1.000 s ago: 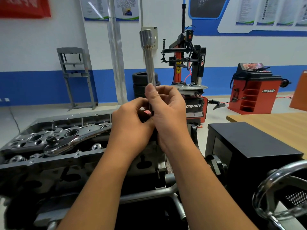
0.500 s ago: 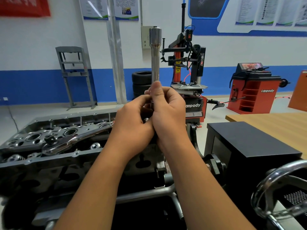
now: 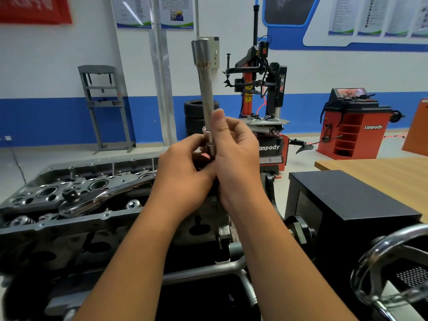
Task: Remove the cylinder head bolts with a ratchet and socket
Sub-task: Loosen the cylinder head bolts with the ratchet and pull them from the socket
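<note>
A long chrome extension bar (image 3: 206,89) stands upright in front of me, its wide end at the top. My right hand (image 3: 234,154) grips its lower part, thumb lying up along the shaft. My left hand (image 3: 183,167) pinches the bar's bottom end, where a small socket piece shows between the fingers. The cylinder head (image 3: 76,195) lies at the left on a stand, with a chrome ratchet (image 3: 97,198) resting across its top. Neither hand touches the ratchet or the head.
A black box (image 3: 347,205) stands at the right, a wooden table (image 3: 382,172) behind it. A chrome handwheel (image 3: 393,269) is at the lower right. A tyre changer (image 3: 261,93), stacked tyres (image 3: 196,117) and a red balancer (image 3: 354,128) stand at the back.
The bar has shifted a little sideways and back while staying upright in both hands. My hands keep their hold at its lower end. The ratchet has not moved.
</note>
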### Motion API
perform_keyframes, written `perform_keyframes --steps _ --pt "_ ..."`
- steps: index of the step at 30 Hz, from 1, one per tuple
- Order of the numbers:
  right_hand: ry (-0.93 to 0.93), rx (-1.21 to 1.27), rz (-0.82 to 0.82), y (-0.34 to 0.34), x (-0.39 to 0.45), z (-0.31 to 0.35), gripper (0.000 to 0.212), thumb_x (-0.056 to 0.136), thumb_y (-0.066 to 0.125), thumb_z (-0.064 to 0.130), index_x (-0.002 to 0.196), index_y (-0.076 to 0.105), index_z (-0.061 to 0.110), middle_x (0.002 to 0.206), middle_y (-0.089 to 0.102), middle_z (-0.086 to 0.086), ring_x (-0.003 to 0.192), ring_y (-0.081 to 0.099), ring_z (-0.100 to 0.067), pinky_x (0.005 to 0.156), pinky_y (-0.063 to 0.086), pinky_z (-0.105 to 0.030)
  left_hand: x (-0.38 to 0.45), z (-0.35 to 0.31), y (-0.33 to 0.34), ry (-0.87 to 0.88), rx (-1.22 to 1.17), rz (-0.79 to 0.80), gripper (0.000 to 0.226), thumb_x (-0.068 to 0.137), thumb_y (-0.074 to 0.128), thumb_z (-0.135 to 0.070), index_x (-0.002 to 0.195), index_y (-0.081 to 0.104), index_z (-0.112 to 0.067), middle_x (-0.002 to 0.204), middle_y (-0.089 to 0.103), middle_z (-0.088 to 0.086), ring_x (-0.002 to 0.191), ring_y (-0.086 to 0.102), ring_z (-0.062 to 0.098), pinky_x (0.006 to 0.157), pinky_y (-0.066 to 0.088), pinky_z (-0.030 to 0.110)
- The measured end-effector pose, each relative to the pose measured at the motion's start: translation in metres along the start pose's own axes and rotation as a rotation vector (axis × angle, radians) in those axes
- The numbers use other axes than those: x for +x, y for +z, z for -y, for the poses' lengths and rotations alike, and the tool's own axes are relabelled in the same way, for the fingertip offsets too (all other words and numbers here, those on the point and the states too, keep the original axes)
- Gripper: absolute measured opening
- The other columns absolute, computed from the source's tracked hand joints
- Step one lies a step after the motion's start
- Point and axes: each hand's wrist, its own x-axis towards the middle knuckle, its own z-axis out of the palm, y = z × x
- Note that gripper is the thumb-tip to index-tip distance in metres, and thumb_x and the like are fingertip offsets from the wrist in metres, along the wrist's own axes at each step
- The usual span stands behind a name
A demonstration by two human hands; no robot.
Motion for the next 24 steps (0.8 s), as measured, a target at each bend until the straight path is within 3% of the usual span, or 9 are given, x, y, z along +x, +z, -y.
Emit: perform_keyframes --steps 2,3,4,6,8,13,15,18,24 --pt "-0.005 -0.036 0.005 -0.0013 0.0007 -0.0018 0.034 0.08 0.082 0.044 0.094 0.065 0.017 0.087 0.068 -0.003 0.081 0.067 -0.02 0.072 0.06 -0.036 -0.0005 -0.0013 0.0014 -0.007 0.044 -0.046 0.04 0.088 0.077 -0.012 0.103 0.071 -0.049 0.078 0.075 -0.02 0.073 0.071 -0.005 0.059 0.052 0.011" --pt "-0.013 -0.055 0.01 -0.0013 0.0009 -0.003 0.031 0.084 0.081 0.042 0.092 0.066 0.016 0.085 0.068 -0.002 0.08 0.067 -0.018 0.071 0.059 -0.034 -0.0004 -0.0011 0.0012 -0.009 0.061 -0.053 0.038 0.089 0.076 -0.014 0.103 0.07 -0.048 0.077 0.074 -0.02 0.073 0.07 -0.006 0.058 0.051 0.009" --pt "-0.015 -0.067 0.01 -0.0006 0.0006 -0.0031 0.029 0.09 0.076 0.042 0.09 0.067 0.015 0.079 0.067 0.002 0.076 0.065 -0.014 0.07 0.057 -0.033 0.0006 0.0004 0.0009 -0.008 0.061 -0.045 0.035 0.091 0.075 -0.014 0.102 0.07 -0.047 0.079 0.075 -0.017 0.075 0.072 -0.002 0.062 0.056 0.013" --pt "-0.002 -0.07 -0.007 0.0013 -0.0002 -0.0015 0.041 0.1 0.062 0.045 0.085 0.068 0.007 0.071 0.064 0.003 0.071 0.062 -0.012 0.07 0.054 -0.035 0.0016 0.001 -0.0014 -0.022 0.026 0.022 0.031 0.095 0.071 -0.012 0.102 0.069 -0.042 0.09 0.078 -0.011 0.083 0.075 0.008 0.077 0.065 0.037" --pt "0.012 -0.044 -0.014 0.0024 -0.0003 0.0004 0.05 0.102 0.058 0.047 0.086 0.065 0.0 0.075 0.063 -0.004 0.074 0.06 -0.018 0.074 0.053 -0.042 0.0013 -0.0002 -0.0029 -0.024 0.021 0.071 0.034 0.096 0.069 -0.01 0.107 0.069 -0.042 0.096 0.078 -0.012 0.09 0.075 0.009 0.084 0.064 0.044" --pt "0.015 -0.079 -0.001 -0.0009 -0.0012 0.0009 0.035 0.084 0.078 0.047 0.097 0.065 0.017 0.089 0.068 -0.003 0.086 0.068 -0.025 0.087 0.061 -0.055 -0.0006 -0.0001 0.0021 -0.017 0.071 -0.011 0.047 0.09 0.075 -0.013 0.114 0.067 -0.053 0.086 0.075 -0.019 0.08 0.071 -0.006 0.065 0.058 0.015" --pt "0.011 -0.08 -0.009 -0.0002 -0.0019 0.0007 0.032 0.095 0.07 0.044 0.096 0.068 0.012 0.086 0.069 -0.004 0.083 0.067 -0.021 0.087 0.06 -0.058 0.0 0.0004 0.0022 -0.009 0.085 -0.023 0.039 0.091 0.074 -0.014 0.111 0.068 -0.048 0.087 0.076 -0.016 0.08 0.071 -0.003 0.067 0.061 0.02" --pt "0.031 -0.058 -0.023 0.0017 -0.0018 0.0016 0.049 0.103 0.055 0.047 0.091 0.068 0.002 0.083 0.067 -0.009 0.081 0.064 -0.023 0.088 0.057 -0.06 0.0 -0.0018 -0.0005 0.002 0.026 0.049 0.037 0.097 0.069 -0.013 0.107 0.065 -0.048 0.096 0.076 -0.014 0.087 0.074 0.003 0.078 0.064 0.035" --pt "0.029 -0.02 -0.025 -0.0011 0.0008 -0.0013 0.039 0.08 0.074 0.053 0.093 0.064 0.018 0.09 0.07 -0.005 0.081 0.069 -0.018 0.076 0.062 -0.043 -0.0015 0.0002 0.002 -0.029 0.058 -0.036 0.033 0.089 0.08 -0.015 0.097 0.066 -0.044 0.079 0.075 -0.012 0.072 0.072 -0.001 0.058 0.054 0.015"
